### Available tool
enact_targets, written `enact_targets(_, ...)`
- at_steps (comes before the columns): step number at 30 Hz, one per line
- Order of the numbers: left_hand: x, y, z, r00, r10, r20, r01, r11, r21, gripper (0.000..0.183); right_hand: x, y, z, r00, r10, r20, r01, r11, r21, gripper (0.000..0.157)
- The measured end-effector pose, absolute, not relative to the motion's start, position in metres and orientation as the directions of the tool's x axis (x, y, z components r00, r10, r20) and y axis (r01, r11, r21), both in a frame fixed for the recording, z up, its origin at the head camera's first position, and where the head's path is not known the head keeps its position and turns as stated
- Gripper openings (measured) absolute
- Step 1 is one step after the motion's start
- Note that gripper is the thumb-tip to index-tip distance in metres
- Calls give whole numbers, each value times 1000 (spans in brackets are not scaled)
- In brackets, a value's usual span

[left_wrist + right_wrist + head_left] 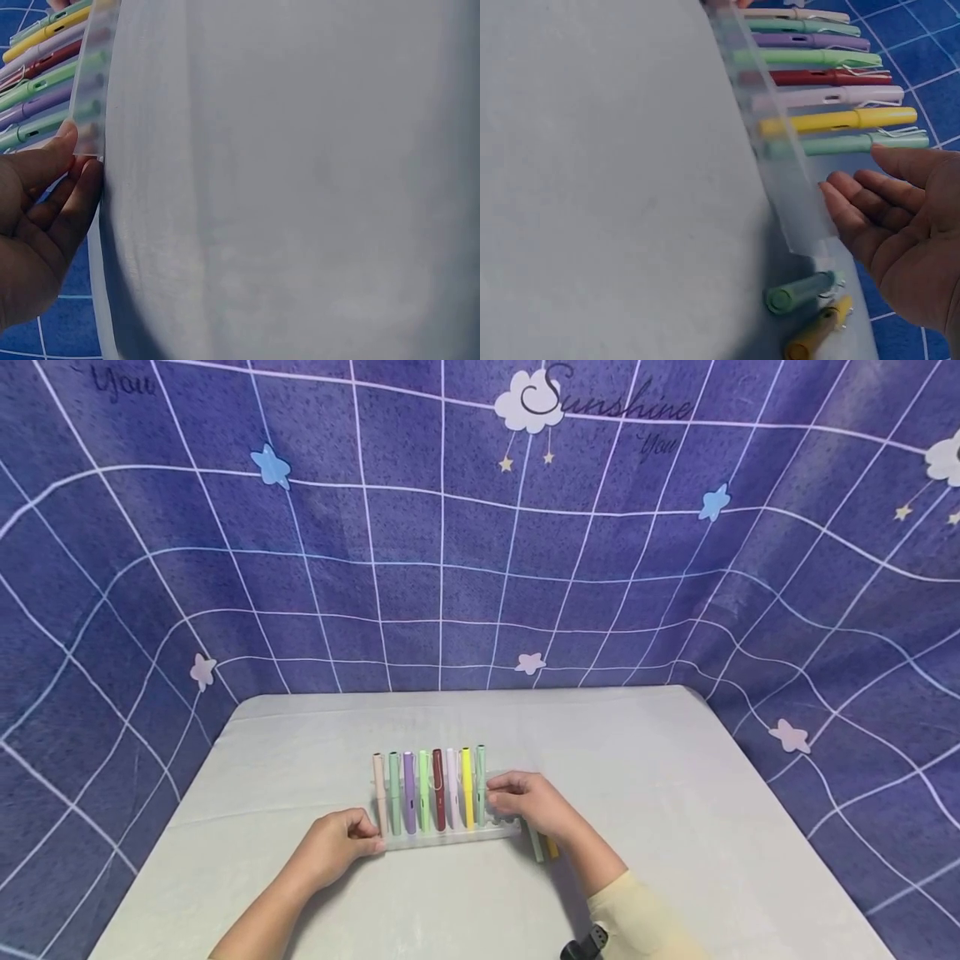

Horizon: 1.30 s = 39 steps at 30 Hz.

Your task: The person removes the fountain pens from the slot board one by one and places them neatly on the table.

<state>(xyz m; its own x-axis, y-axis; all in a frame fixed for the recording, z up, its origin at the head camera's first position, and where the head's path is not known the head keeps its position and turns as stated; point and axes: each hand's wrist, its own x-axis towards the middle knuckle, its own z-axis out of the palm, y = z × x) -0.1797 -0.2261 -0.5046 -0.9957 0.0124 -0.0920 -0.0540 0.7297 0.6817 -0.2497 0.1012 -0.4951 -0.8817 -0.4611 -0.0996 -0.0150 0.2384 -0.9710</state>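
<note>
A clear plastic pen rack (457, 838) stands on the table with several pens upright in a row. My left hand (333, 852) pinches its left front corner between thumb and fingers, as the left wrist view also shows. At the row's right end stands a mint green pen (481, 789), beside a yellow pen (468, 789). My right hand (536, 802) is next to that mint pen, fingers loosely bent and holding nothing. In the right wrist view its thumb overlaps the pen's cap; I cannot tell whether they touch. The rack's right end holds no pen.
Right of the rack, partly under my right forearm, a green pen (802, 291) and a second yellow pen (819, 330) lie on the white-covered table (420, 902). A blue grid-patterned curtain (480, 585) encloses the back and sides. A black strap end (585, 943) shows by the right sleeve.
</note>
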Motion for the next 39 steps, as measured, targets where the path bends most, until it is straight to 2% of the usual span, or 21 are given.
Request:
enact_targets(11, -180, -227, -507, -996, 10, -94, -58, 729, 682, 20, -250, 90, -502, -883, -451, -129, 39, 203, -978, 31)
enact_targets(24, -178, -227, -509, -995, 13, -98, -59, 717, 695, 20, -247, 86, -507, -885, -445, -137, 39, 221, -974, 22)
enact_targets(39, -179, -228, -507, -997, 13, -77, -43, 725, 687, 21, -242, 86, -503, -899, -433, -65, -57, 263, -963, 17)
